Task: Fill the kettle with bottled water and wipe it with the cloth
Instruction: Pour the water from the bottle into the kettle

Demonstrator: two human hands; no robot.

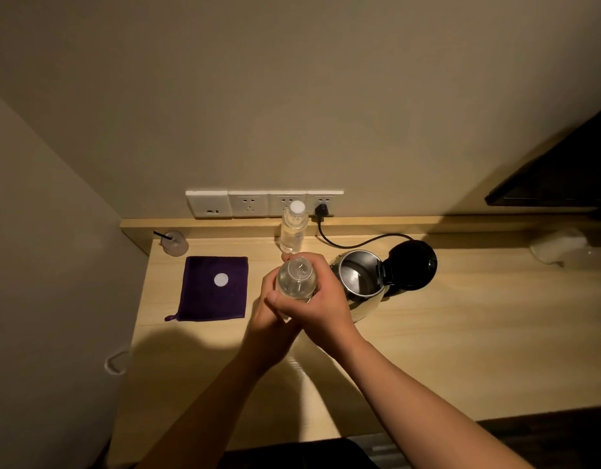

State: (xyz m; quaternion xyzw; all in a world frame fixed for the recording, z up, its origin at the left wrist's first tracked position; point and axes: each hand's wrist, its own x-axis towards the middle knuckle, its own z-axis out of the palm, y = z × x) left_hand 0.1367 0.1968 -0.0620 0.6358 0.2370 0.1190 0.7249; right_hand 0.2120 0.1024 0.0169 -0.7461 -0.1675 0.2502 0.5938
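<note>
Two bare forearms are reaching from the near edge across a pale wooden desk (427, 350). Both hands are wrapping around one clear, uncapped water bottle (296, 279) at the desk's middle, seen from above through its open mouth. The left hand (270, 311) is curling its fingers around the bottle's left and near side, thumb pressing on the front. The right hand (328, 296) is closing over the bottle's right side, its fingertips reaching round the far side. Neither hand is spread; both are gripping the bottle firmly.

Just beside the bottle on the right, one steel electric kettle (358, 280) is standing with its black lid (412, 265) flipped open to the right. To the left, well apart from the hands, one purple cloth (213, 299) is lying flat, with one white bottle cap (221, 279) resting on it.

Farther back, a second water bottle (293, 230), capped, is standing upright near the wall. At the far left, one small plastic cup with a black straw (174, 243) is sitting. On the wall, a row of four outlet plates (263, 203) is holding one black plug (321, 209), its cord trailing toward the kettle.
</note>
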